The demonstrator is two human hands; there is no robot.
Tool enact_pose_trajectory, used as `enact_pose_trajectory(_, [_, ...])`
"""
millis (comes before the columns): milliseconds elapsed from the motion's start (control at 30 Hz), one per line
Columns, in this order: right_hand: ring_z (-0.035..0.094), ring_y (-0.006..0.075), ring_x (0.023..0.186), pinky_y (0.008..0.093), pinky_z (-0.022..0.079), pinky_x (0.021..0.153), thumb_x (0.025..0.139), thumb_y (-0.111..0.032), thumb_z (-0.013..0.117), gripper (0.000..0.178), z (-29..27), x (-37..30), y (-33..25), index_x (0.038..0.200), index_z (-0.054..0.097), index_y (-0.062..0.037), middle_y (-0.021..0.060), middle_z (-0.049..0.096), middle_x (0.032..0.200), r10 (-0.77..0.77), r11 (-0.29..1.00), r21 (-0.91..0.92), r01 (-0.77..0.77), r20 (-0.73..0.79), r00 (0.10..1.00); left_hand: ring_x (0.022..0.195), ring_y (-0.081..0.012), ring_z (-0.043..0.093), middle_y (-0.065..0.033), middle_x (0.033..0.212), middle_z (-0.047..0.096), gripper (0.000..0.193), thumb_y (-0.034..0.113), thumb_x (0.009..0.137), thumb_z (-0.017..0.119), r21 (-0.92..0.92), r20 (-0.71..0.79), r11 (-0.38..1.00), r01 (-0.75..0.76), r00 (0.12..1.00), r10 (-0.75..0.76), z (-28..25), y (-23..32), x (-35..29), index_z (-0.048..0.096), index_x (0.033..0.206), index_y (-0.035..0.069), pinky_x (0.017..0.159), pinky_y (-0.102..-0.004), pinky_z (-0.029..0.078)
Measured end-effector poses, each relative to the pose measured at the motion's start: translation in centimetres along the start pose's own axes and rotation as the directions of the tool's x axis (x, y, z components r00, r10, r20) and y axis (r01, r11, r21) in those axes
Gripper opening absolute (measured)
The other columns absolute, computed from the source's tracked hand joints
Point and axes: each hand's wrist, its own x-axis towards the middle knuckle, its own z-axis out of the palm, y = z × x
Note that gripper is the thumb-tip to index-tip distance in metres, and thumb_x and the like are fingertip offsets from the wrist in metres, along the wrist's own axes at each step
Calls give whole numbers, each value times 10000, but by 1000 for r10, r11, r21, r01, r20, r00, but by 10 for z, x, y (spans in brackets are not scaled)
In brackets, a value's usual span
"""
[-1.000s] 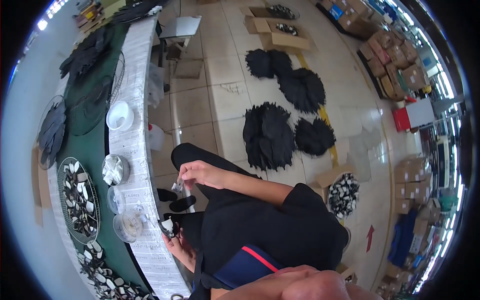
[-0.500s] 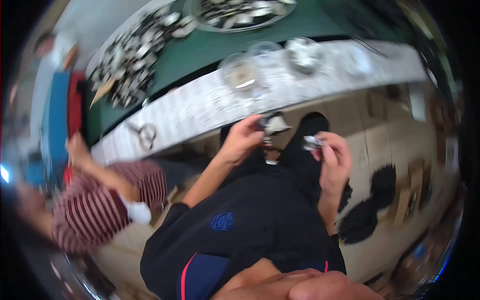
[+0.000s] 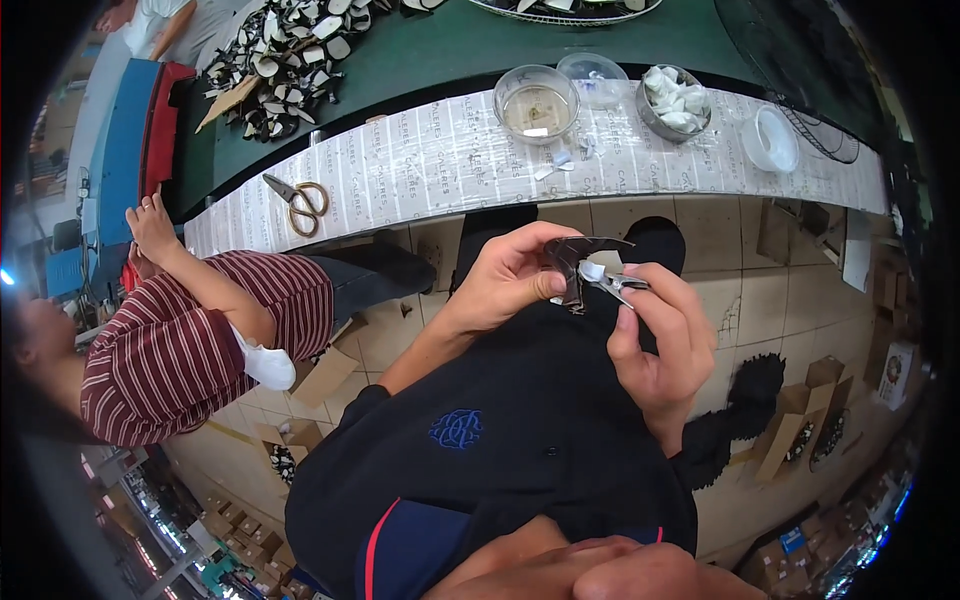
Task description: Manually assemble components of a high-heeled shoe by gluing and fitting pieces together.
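Note:
Over my lap, my left hand (image 3: 512, 272) is closed on a dark, glossy curved piece (image 3: 570, 265) with a pale inner side, thumb in front and fingers behind. It resembles a small cut shoe part. In my right hand (image 3: 662, 335), thumb and fingers grip a small silver metal tool (image 3: 618, 283), perhaps a clip or small nipper. Its tip meets the right edge of the dark piece, beside a small white bit (image 3: 593, 271). Whether the tool pinches that bit cannot be made out.
Ahead, the paper-covered bench edge (image 3: 400, 165) bears scissors (image 3: 303, 208), a clear bowl (image 3: 536, 103), a metal bowl of white wads (image 3: 673, 102) and a white tub (image 3: 770, 140). Many dark-and-white pieces (image 3: 285, 65) lie piled behind. A co-worker in a striped shirt (image 3: 190, 350) sits at left; cartons (image 3: 800, 420) stand right.
My right hand has come left with the metal tool, which now meets the dark piece. My left hand has turned that piece and shifted slightly right. The view has steadied.

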Motion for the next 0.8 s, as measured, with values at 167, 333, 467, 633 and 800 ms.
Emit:
enact_pose_trajectory(167, [632, 260, 684, 308, 517, 576, 685, 47, 673, 248, 2, -2, 2, 921, 600, 20, 149, 639, 952, -3, 1000, -20, 3, 20, 1000, 963, -113, 561, -48, 1067, 596, 435, 118, 857, 686, 13, 3, 1000, 0, 1000, 0, 1, -1, -1, 515, 1236, -10, 838, -267, 483])
enact_pose_trajectory(333, [647, 279, 712, 316, 529, 599, 686, 50, 669, 239, 2, -5, 1, 912, 599, 22, 151, 640, 940, 33, 999, 36, -33, 12, 999, 954, -111, 565, -50, 1067, 598, 428, 116, 862, 679, -9, -3, 999, 34, 999, -34, 2, 1, 0, 511, 1234, -11, 819, -261, 488])
enact_pose_trajectory(467, [656, 284, 730, 316, 533, 615, 686, 54, 664, 227, -1, -6, 3, 902, 599, 27, 173, 649, 918, 69, 989, 128, -70, 12, 998, 946, -109, 563, -49, 1064, 596, 430, 118, 865, 677, -9, -12, 1000, 14, 1000, -14, 3, -2, 2, 505, 1237, -12, 804, -255, 487])
enact_pose_trajectory(633, [660, 280, 731, 309, 531, 621, 695, 54, 651, 201, -6, -6, 2, 887, 596, 28, 190, 655, 907, 111, 966, 235, -112, 20, 994, 959, -110, 558, -52, 1082, 588, 442, 137, 862, 684, -2, -12, 1000, 1, 1000, -1, -1, -5, 3, 504, 1236, -14, 805, -256, 482])
enact_pose_trajectory(800, [645, 222, 765, 283, 520, 654, 769, 24, 610, 120, -15, -10, -2, 887, 590, 29, 206, 655, 897, 312, 853, 436, -287, 16, 950, 953, -135, 579, -70, 1093, 587, 462, 163, 860, 688, -89, -29, 996, 5, 1000, -8, -3, -8, 6, 488, 1234, -22, 780, -268, 494])
